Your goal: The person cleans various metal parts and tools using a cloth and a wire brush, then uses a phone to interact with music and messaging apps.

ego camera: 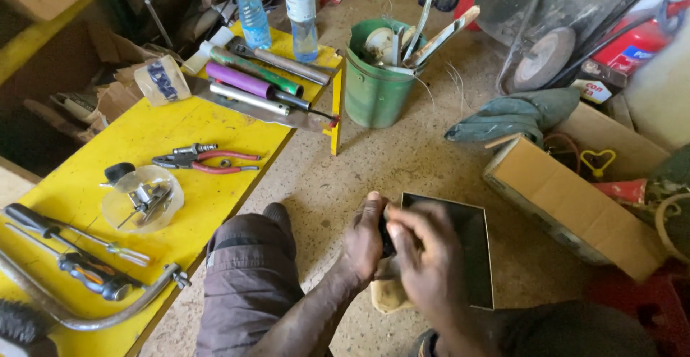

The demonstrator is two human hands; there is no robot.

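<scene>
I see a yellow workbench (165,130) to the left of the green bucket (374,87), which stands on the sandy floor (402,163). On the bench, nearest the bucket, lie metal tubes (262,76) and two water bottles (302,12). Farther from the bucket I see red-handled pliers (205,160), a clear dish (142,199), screwdrivers (72,238) and a curved metal bar (86,314).

Dark square box (471,245), thin-walled, open side up, pale edges around a black inside, held low over the sandy floor between the knees. Tilted a little, near corner dropping toward the lap. Left wall gripped by left hand (365,240) and right hand (424,260), pressed close together there. Small black part between the fingers, too hidden to make out.
</scene>
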